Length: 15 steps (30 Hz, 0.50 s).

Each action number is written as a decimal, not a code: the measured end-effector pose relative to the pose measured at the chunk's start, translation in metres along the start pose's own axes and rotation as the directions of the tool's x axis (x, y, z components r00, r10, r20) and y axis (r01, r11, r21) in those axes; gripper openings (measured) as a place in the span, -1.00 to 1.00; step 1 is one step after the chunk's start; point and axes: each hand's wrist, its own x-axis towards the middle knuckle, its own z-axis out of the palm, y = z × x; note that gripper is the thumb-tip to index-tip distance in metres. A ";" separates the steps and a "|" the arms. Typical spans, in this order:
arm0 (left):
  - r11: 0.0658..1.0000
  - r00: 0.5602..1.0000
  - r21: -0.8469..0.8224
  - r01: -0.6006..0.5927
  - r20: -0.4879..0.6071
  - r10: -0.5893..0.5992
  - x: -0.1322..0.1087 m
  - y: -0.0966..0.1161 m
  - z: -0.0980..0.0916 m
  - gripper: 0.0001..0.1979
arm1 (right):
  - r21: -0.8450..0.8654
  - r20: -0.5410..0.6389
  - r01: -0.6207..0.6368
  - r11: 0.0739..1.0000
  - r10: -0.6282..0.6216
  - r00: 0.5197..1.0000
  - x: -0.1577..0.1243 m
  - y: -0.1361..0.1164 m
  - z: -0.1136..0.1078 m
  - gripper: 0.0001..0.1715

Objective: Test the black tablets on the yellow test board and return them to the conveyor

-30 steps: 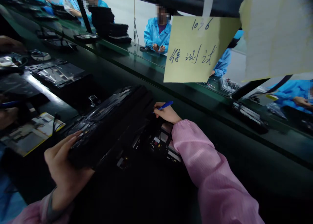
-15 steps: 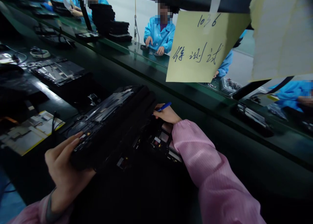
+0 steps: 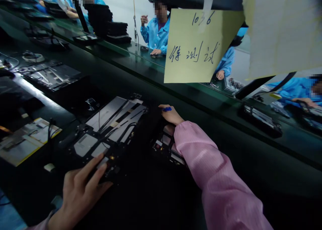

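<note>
Centre: dark flat rectangular device with silvery metal panels (image 3: 119,119), on the dark green tabletop (image 3: 226,129). Seven o'clock: my bare left hand (image 3: 82,189), fingertips on its near end. Three: second dark rectangular device (image 3: 165,139), partly hidden by my pink cloth sleeve (image 3: 201,156); at its twelve, my bare right hand (image 3: 172,115), slim blue pen (image 3: 167,109) within. Nine: flat yellow-edged panel (image 3: 27,141). Ten: dark grey-stripped device (image 3: 51,75). Twelve, far: tall black stack (image 3: 97,20), lower black pile (image 3: 117,31) beside. Two: hanging square yellow paper note (image 3: 191,65).

Left fingers (image 3: 96,177) outstretched, right fingers (image 3: 164,106) curled
</note>
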 end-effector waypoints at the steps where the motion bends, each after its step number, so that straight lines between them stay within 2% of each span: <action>1: 1.000 0.999 0.006 -0.027 0.040 0.026 -0.003 0.005 -0.001 -0.27 | 0.009 0.034 -0.014 1.000 0.014 0.999 0.002 0.003 0.001 -0.79; 3: 0.999 0.994 0.015 -0.047 0.098 0.045 -0.010 0.009 0.000 -0.20 | 0.029 0.082 -0.044 0.999 0.042 0.996 0.004 0.006 0.002 -0.76; 7: 0.997 0.992 0.030 -0.076 0.102 0.073 -0.018 0.004 0.006 -0.16 | 0.062 0.127 -0.104 0.993 0.095 0.987 0.003 0.006 0.001 -0.72; 11: 0.995 0.994 -0.012 -0.096 0.044 0.097 -0.020 -0.009 0.012 -0.17 | 0.128 0.152 -0.134 0.983 0.114 0.982 0.000 0.003 -0.003 -0.75; 15: 0.998 0.998 -0.025 -0.065 -0.025 0.064 -0.014 -0.024 0.010 -0.06 | 0.231 0.126 -0.148 0.962 0.121 0.985 -0.001 0.000 -0.004 -0.83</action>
